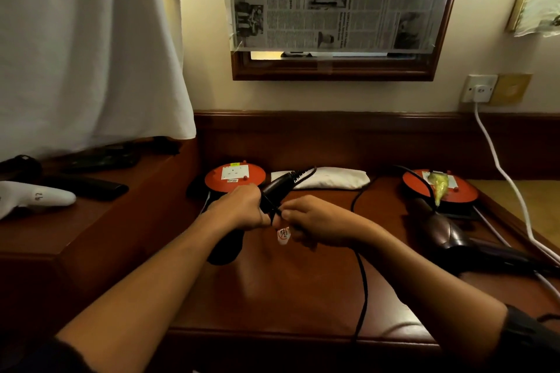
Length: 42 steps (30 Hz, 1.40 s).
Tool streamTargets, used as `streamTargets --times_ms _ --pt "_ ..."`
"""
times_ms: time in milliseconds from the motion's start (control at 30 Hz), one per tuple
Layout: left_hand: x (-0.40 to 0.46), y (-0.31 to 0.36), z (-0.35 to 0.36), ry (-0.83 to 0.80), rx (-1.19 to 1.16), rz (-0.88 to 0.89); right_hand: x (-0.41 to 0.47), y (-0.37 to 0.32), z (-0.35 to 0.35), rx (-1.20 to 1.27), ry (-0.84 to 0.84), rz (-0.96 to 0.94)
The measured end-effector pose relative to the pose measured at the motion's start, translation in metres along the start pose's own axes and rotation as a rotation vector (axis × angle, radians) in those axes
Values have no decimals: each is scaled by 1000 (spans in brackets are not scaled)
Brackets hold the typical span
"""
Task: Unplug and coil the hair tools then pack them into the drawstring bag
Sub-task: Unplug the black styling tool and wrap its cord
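Over the dark wooden desk (272,288), your left hand (242,209) grips the black hair brush tool (281,186); your right hand (315,221) pinches its black cord (363,281), coiling apparently just begun. The dark hairdryer (454,236) lies unpacked at right, and the white cloth bag (330,180) waits behind.

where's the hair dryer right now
In the head view the dark hair dryer lies on its side at the right of the wooden desk, just in front of the right-hand red cable reel, untouched by either hand.
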<state>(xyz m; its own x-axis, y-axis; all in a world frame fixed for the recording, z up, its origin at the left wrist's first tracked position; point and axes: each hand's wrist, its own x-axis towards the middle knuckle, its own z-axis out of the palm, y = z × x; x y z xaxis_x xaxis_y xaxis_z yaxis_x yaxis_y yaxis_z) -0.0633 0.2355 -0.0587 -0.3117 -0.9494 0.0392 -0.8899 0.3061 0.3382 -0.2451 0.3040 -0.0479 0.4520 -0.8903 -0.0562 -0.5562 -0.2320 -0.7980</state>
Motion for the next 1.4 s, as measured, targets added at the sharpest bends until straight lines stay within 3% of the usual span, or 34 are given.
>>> streamTargets --times_ms 133,433,700,800,900,1133,1400 --pt "-2 -6 -14 -74 -166 -27 -9 30 6 75 -87 -14" --pt "-22 21 -23 -183 -308 200 -4 63 -2 69 -60 75" --pt "-34 33 -21 -299 -342 288 27 59 -19 -162 180 -2" --pt "-36 33 -21 -310 -213 287 31 53 -37 -215 209 -62" --pt "-38 37 -17 -344 -42 297 37 47 -51 -359 133 -69" --pt "-38 43 -7 -395 155 327 20 12 -65 -346 8 -63" --pt "-37 56 -2 -242 526 229 19 -19 -57 -513 -38 -13"
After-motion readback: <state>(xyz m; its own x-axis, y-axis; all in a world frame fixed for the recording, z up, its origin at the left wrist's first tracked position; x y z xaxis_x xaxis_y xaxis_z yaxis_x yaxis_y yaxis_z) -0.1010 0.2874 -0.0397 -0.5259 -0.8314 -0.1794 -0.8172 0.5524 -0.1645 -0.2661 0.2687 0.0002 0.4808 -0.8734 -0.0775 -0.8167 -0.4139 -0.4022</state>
